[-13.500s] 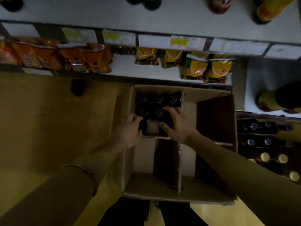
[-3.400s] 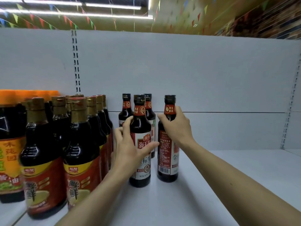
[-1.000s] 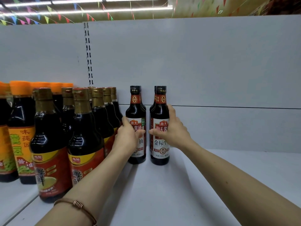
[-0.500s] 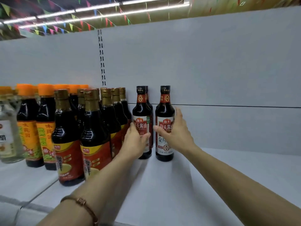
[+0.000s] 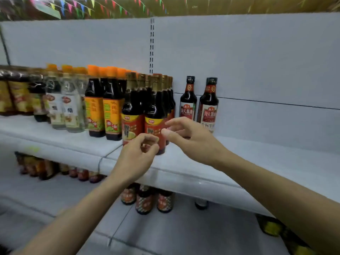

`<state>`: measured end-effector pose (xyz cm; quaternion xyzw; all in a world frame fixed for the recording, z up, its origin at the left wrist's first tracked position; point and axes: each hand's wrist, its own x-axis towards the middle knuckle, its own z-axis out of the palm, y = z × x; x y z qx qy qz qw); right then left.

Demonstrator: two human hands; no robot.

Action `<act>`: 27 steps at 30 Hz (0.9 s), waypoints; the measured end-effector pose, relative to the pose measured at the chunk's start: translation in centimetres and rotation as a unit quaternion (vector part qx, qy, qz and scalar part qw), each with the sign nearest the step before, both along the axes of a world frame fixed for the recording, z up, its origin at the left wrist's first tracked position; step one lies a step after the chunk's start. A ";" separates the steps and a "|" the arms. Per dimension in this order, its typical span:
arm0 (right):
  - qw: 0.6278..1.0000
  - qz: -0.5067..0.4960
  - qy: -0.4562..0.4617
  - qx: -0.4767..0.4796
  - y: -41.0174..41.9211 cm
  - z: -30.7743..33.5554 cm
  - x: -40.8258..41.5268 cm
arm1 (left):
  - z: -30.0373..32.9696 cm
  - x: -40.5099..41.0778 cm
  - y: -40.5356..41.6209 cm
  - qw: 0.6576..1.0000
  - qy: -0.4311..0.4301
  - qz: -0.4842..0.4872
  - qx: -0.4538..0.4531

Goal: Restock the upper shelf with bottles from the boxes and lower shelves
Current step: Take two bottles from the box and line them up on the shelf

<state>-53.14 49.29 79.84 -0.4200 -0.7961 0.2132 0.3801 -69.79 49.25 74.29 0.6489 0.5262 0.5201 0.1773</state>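
bottles (image 5: 198,104) upright on shelf (image 5: 257,159) | bases hidden by right hand (image 5: 195,142)

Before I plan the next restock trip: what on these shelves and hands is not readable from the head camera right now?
- Bottles behind the two black-capped bottles: hidden by that front pair.
- Their lower labels and bases: covered by the right hand.
- Lower-shelf bottles: tops cut off by the upper shelf edge, labels blurred.
- Far-left bottles: motion-blurred.
- The boxes: out of frame.
- Left hand: fingers loosely curled, seemingly empty.
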 end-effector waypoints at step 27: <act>0.892 0.396 -0.190 -0.105 -11.6 -10.0 -43.1 | -10.3 -39.0 -25.8 0.923 0.121 0.322 -0.175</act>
